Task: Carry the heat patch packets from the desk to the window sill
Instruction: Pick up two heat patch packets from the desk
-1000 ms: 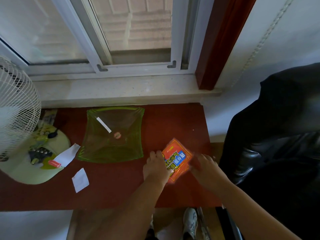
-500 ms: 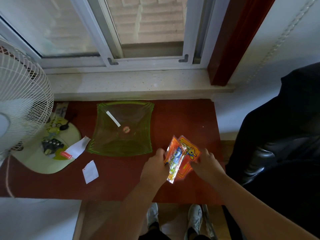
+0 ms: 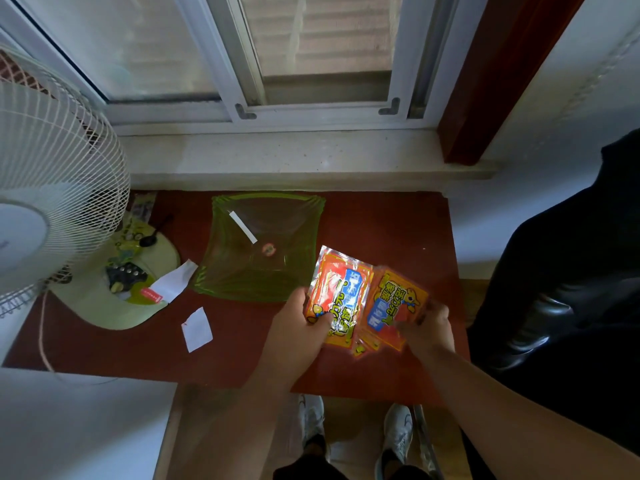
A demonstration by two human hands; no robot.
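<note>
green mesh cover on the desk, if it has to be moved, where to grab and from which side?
A judgement: take the green mesh cover by its near right corner rim, coming from the right front. The stiff bright-green edge looks firmer than the sagging see-through mesh in the middle. That corner lies closest to the left hand, and the fan and its base crowd the far left side.

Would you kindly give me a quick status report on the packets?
Left hand and right hand each hold heat patch packets above desk. Window sill bare, path clear.
</note>
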